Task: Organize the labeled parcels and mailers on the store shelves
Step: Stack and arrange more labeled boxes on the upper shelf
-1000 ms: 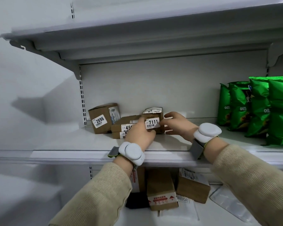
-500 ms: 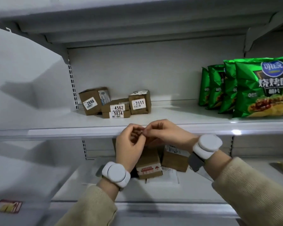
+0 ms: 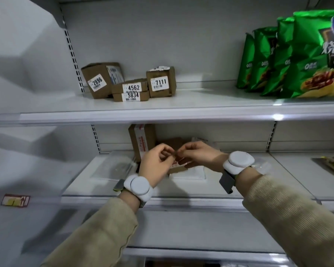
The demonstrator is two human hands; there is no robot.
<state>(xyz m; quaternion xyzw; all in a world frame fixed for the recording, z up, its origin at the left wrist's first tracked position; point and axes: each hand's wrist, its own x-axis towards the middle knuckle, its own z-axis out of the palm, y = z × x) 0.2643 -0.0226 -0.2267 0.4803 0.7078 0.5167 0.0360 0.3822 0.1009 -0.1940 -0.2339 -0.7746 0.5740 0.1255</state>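
Several unsorted parcels are lying toward the back left of the lower shelf. A tall brown box is standing upright with its long axis vertical. A flat brown box is lying just to its right on a white mailer, and a clear mailer is lying flat nearer the shelf's left end.

Both hands are hovering directly in front of this pile, between it and the shelf's front edge. The left hand is curling its fingers just beside the tall brown box, so it is sitting nearer to that one. The right hand is hanging over the flat brown box and is nearer to it. Their fingertips are meeting in a pinch, and I cannot tell whether anything small is being held between them. By my judgement, the next parcel is waiting straight ahead of the hands and slightly below them, toward the shelf's back.

Four numbered boxes are sitting at the back left of the upper shelf. The box marked 2896 is tilting at the far left. The box marked 4562 is resting on the box marked 5834. The box marked 7111 is standing just beside them on the right, well apart from the green snack bags at the right end.
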